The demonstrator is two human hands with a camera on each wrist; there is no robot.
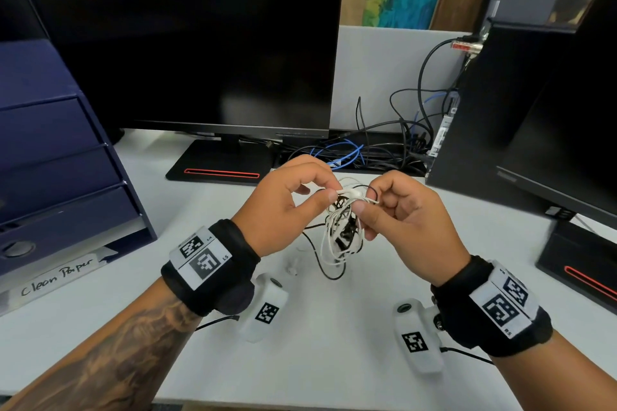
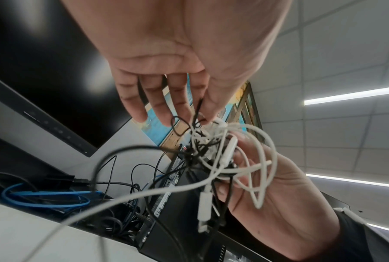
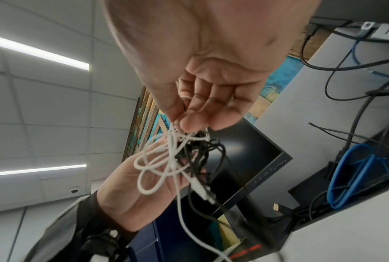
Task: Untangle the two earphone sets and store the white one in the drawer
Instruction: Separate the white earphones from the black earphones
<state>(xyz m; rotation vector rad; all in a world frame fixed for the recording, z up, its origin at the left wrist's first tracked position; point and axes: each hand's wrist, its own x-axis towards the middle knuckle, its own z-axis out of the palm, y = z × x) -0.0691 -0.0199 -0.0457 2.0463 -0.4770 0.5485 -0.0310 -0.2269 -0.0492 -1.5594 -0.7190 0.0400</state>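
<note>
Early in the job, by the look of it. Left hand [image 1: 283, 210] and right hand [image 1: 404, 220] raised above the middle of the worktop [image 1: 317, 360], fingertips facing each other. White earphones [image 1: 337, 237] and black earphones [image 1: 325, 269] knotted into one clump between them, loops hanging down, lowest black loop near the worktop surface; touching or not, cannot tell. Left thumb and forefinger pinched on a white earbud stem at the top of the clump, remaining fingers loosely bent. Right thumb and forefinger closed on white strands just beside it, other fingers curled under. No strand pulled free, no set separated. A small white piece [image 1: 293, 266] lying on the worktop under the left hand, too small to identify. Drawer unit [image 1: 53, 157] at the left edge of the worktop, all drawer fronts closed. Still to do, judging from this: work the white cable out of the black, open a drawer, put the white set inside.
</note>
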